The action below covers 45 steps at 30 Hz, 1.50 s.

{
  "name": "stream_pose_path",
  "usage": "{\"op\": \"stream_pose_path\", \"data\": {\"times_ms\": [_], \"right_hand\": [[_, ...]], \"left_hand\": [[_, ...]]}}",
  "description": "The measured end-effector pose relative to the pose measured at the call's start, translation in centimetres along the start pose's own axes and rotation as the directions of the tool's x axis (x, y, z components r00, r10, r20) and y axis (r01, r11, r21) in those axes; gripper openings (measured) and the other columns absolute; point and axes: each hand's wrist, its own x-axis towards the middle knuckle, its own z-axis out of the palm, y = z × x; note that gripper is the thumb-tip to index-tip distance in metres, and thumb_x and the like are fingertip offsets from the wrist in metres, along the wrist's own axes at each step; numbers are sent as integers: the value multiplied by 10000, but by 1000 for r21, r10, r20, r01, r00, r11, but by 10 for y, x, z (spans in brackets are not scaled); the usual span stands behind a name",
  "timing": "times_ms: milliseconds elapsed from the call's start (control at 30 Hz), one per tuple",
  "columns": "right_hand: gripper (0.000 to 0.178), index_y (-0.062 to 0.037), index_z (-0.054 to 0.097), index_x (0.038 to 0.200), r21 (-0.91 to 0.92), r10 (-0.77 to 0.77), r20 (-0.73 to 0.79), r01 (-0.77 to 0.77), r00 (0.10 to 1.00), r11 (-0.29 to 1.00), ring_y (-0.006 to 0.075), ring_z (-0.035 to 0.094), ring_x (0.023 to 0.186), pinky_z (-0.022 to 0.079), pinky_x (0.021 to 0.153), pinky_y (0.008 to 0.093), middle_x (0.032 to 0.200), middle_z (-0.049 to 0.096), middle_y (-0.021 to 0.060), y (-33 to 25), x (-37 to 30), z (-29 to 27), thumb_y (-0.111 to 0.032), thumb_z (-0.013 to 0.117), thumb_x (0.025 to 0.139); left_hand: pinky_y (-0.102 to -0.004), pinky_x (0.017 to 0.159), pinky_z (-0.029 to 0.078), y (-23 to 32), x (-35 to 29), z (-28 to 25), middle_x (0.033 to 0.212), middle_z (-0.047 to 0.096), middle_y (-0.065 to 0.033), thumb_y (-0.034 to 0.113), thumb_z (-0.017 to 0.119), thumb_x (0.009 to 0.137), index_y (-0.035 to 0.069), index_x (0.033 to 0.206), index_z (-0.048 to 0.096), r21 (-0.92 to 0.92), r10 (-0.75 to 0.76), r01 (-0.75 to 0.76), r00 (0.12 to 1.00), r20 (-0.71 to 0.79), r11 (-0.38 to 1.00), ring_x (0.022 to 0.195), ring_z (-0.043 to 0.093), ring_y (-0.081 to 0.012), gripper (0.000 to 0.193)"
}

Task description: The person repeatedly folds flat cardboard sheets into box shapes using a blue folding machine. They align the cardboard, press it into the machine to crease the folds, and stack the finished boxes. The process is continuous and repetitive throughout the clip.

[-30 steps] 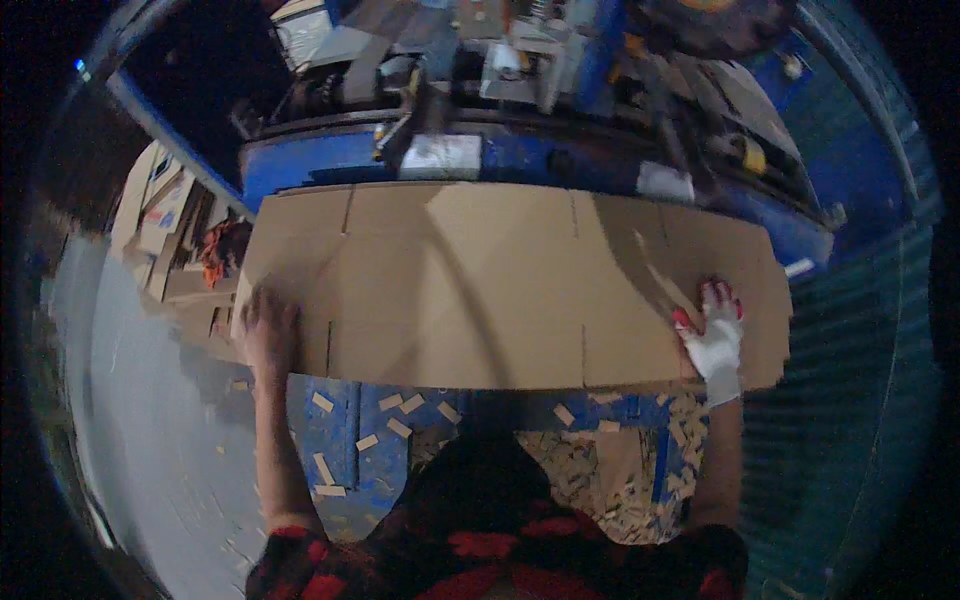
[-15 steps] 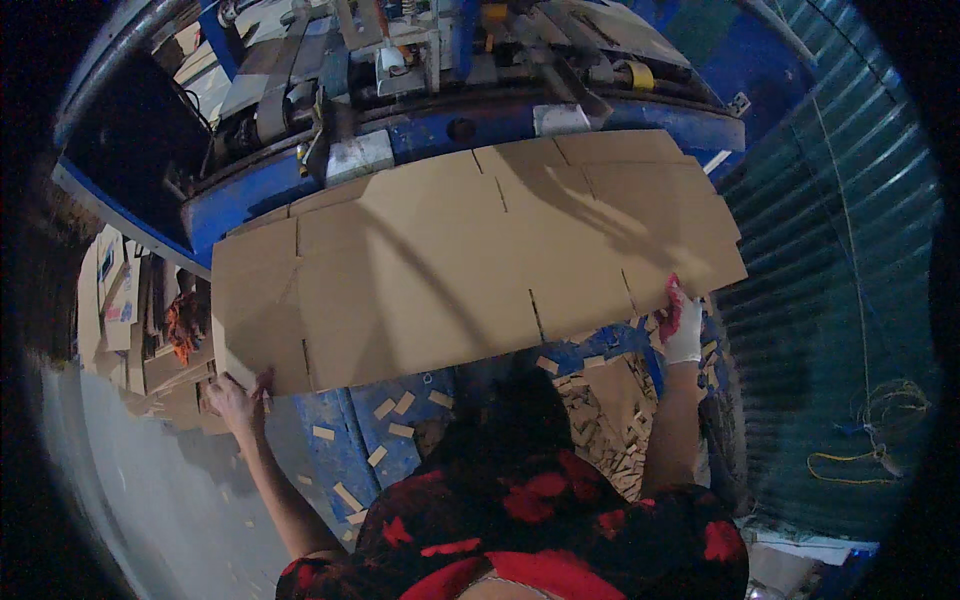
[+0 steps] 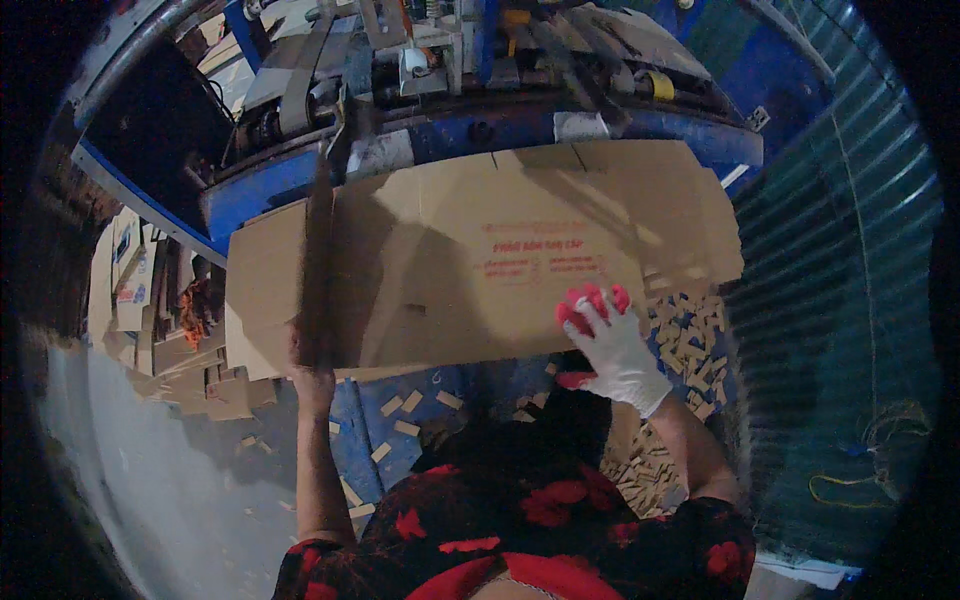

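Observation:
A wide brown cardboard box blank (image 3: 430, 290) lies in front of me, its upper face carrying red print. Near its left end a narrow panel stands up on edge, seen almost edge-on and a little blurred. My bare left hand (image 3: 312, 378) grips the lower end of that panel, its fingertips partly hidden. My right hand (image 3: 610, 345) wears a white glove with red fingertips. Its fingers are spread over the blank's near edge, touching the printed face to the right of the middle.
Beyond the blank stands a blue machine (image 3: 480, 135) with belts and rollers. Cardboard scraps (image 3: 690, 350) lie to the lower right, and stacked cardboard (image 3: 140, 290) leans at the left. A green corrugated wall (image 3: 840, 250) rises on the right.
The plain face has given way to a printed one, and a panel now stands up near the left end. My left hand moved right along the near edge; my right hand moved left and spread out.

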Motion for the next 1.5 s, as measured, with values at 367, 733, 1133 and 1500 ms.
{"op": "stream_pose_path", "data": {"times_ms": [367, 733, 1133, 1500], "right_hand": [[526, -150, 569, 1250, -230, -104, -222, 52, 969, 972, 382, 430, 1237, 379, 1007, 523, 1317, 487, 138, 113, 80, 19, -85, 604, 729], [515, -168, 513, 1312, -266, -31, -174, -17, 984, 964, 360, 459, 1245, 307, 1083, 508, 1367, 484, 127, 206, 235, 47, -82, 507, 804], [597, -59, 469, 1345, 301, 297, -377, -187, 877, 935, 388, 518, 1137, 392, 997, 443, 1306, 517, 201, 219, 206, 17, -109, 665, 783], [752, -76, 454, 1367, -104, 444, -112, -455, 889, 885, 419, 290, 1340, 244, 1108, 530, 1423, 384, 198, 99, -36, 33, -251, 751, 699]], "left_hand": [[-371, 1055, 390, 44, 87, 81, 1372, 488, -186, -135, 650, 659, 57, 1381, 448, 364, 384, -485, 867, 318, 795, 1281, 463, -336, 774], [-406, 1045, 389, 5, 247, 155, 1351, 495, -173, 22, 585, 796, 43, 1356, 449, 410, 500, -593, 805, 320, 693, 1278, 442, -340, 577], [-388, 965, 427, -14, 182, 111, 1309, 519, -97, 153, 589, 861, 94, 1264, 548, 503, 125, -182, 981, 147, 845, 1183, 500, -281, 410], [-477, 836, 433, -52, 7, -118, 1141, 561, -219, 390, 738, 765, -12, 1250, 498, 783, -378, 384, 903, -206, 489, 997, 541, -384, 674]]}}
